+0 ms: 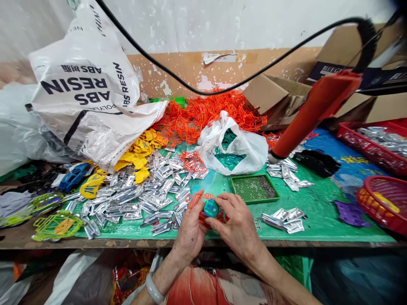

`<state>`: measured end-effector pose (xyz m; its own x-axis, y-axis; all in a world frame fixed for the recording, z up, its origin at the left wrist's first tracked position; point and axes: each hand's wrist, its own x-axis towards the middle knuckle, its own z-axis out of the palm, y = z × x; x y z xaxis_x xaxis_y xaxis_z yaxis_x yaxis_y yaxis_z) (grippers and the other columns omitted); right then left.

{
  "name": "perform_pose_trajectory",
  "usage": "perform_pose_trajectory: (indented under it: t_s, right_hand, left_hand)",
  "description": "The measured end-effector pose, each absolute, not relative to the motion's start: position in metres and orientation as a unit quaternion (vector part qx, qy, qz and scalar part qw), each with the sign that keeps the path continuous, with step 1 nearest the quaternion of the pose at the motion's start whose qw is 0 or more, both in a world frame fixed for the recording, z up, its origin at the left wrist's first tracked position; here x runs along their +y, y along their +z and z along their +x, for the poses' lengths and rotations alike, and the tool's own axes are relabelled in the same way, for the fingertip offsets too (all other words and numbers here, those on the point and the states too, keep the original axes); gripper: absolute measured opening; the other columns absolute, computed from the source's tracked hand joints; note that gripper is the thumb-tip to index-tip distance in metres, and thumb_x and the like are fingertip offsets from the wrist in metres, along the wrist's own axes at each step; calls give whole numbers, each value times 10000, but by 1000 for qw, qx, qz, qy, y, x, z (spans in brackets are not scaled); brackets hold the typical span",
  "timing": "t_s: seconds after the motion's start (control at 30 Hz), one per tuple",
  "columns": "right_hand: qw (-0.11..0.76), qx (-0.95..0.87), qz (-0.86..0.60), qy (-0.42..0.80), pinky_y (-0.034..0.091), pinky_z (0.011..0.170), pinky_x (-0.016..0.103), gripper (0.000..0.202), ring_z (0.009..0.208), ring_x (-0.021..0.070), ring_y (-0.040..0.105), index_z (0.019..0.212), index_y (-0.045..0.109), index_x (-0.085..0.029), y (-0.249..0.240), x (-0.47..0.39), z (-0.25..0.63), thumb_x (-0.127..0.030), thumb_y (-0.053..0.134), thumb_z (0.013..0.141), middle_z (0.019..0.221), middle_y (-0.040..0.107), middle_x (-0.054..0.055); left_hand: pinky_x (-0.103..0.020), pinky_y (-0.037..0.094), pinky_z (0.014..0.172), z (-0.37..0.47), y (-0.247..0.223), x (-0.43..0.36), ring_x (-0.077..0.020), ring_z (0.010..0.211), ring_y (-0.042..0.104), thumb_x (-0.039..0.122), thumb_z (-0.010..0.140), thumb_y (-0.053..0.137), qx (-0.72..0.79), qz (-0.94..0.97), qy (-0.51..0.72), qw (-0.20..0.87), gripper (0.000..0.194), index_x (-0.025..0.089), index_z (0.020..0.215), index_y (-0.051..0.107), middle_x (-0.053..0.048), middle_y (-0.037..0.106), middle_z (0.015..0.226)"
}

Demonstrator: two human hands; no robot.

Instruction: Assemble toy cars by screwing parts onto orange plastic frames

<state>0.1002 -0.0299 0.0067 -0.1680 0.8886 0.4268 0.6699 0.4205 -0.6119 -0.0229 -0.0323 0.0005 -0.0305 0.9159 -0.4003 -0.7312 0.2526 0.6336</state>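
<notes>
While the left hand [191, 231] and right hand [237, 222] meet above the green table [318, 207], they clasp an orange frame [206, 196] and a teal piece [210, 208].

The teal piece sits between the right thumb and fingers, against the orange frame, though the fingers partly hide how the two fit. Silver parts [122, 201] lie to the left; a green tray [257, 200] lies just beyond the right hand.

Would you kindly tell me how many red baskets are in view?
2: the upper red basket is at the picture's right edge, and the lower red basket is just below it; others may be hidden.
</notes>
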Motion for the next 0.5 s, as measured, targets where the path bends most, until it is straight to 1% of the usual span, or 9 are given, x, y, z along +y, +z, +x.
perform_pose_trajectory:
  t_s: [0.1, 0.17, 0.27, 0.37, 0.43, 0.5]
  right_hand:
    - [371, -751, -526, 149, 510, 823, 424, 387, 935, 263, 587, 1044, 673, -188, 7, -36, 100, -184, 801, 679, 1025, 672, 93]
    - [366, -751, -528, 153, 510, 821, 417, 374, 930, 260, 591, 1024, 680, -183, 7, -40, 100, -177, 804, 672, 1013, 672, 89]
    - [367, -750, -527, 160, 513, 824, 416, 348, 938, 262, 600, 997, 681, -165, 7, -48, 99, -150, 790, 668, 1010, 669, 95]
    - [367, -749, -519, 186, 524, 800, 387, 337, 926, 249, 612, 1003, 668, -173, 5, -60, 98, -138, 764, 683, 1008, 662, 91]
    - [373, -746, -514, 199, 529, 785, 359, 307, 912, 233, 618, 1001, 659, -187, 3, -70, 97, -138, 735, 707, 1001, 656, 82]
    - [383, -741, -512, 205, 532, 771, 339, 283, 892, 221, 622, 997, 655, -188, 2, -79, 97, -140, 712, 725, 993, 651, 77]
  left_hand:
    - [-187, 513, 567, -25, -1, -40, -126, 712, 674, 252, 756, 765, 383, 121, 606, 686, 456, 207, 1195, 650, -19, 746, 927]
    - [-195, 516, 576, -26, -3, -46, -126, 701, 674, 262, 768, 753, 371, 126, 613, 686, 485, 206, 1232, 624, -19, 747, 905]
    - [-248, 546, 672, -27, -6, -55, -156, 787, 694, 270, 777, 741, 361, 128, 624, 681, 538, 215, 1288, 583, -39, 750, 989]
    - [-291, 545, 768, -27, -10, -67, -186, 877, 698, 279, 768, 749, 362, 128, 630, 675, 522, 207, 1262, 600, -55, 748, 1042]
    - [-297, 534, 794, -29, -13, -76, -188, 883, 697, 272, 750, 765, 358, 139, 632, 673, 512, 206, 1235, 615, -50, 753, 1020]
    - [-283, 520, 802, -30, -14, -85, -169, 849, 695, 236, 732, 781, 354, 159, 628, 675, 534, 219, 1237, 610, -24, 759, 948]
